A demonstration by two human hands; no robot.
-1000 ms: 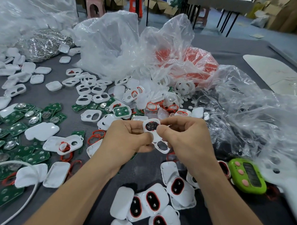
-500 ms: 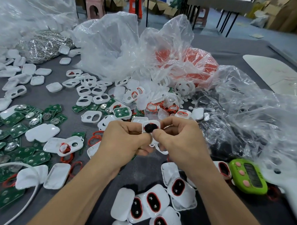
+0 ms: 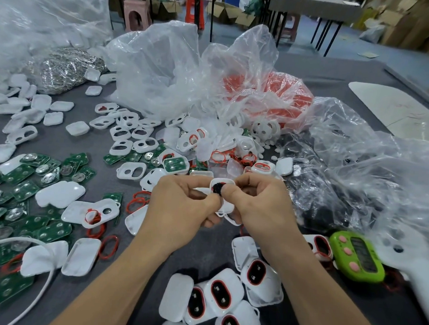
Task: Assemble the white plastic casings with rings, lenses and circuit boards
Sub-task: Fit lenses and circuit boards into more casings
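Nearest you, below your wrists, a cluster of finished casings [image 3: 223, 295] lies on the grey table [image 3: 204, 250]; each is white with a dark oval window edged in red, and some overlap. Above them, your two hands meet in the middle of the view; your left hand [image 3: 179, 210] and your right hand [image 3: 263, 208] both curl their fingers round one small white casing [image 3: 225, 207], held between them; both thumbs pinch at a dark round lens [image 3: 216, 188] sitting in the casing's upper opening. Just right of your right hand lies a green timer [image 3: 356, 259] with pink buttons. Left of your left hand lie loose red rings [image 3: 109, 246] and plain white covers [image 3: 59, 193]; further left is a spread of green circuit boards [image 3: 23, 178]. Beyond your hands sits a heap of white casing frames [image 3: 126, 136] with open holes, mixed with more boards and rings. Farther off, crumpled clear plastic bags [image 3: 163, 69] rise behind the heap; one bag, beyond your right hand, holds red parts [image 3: 272, 101]; another billows far to the right of your right hand.
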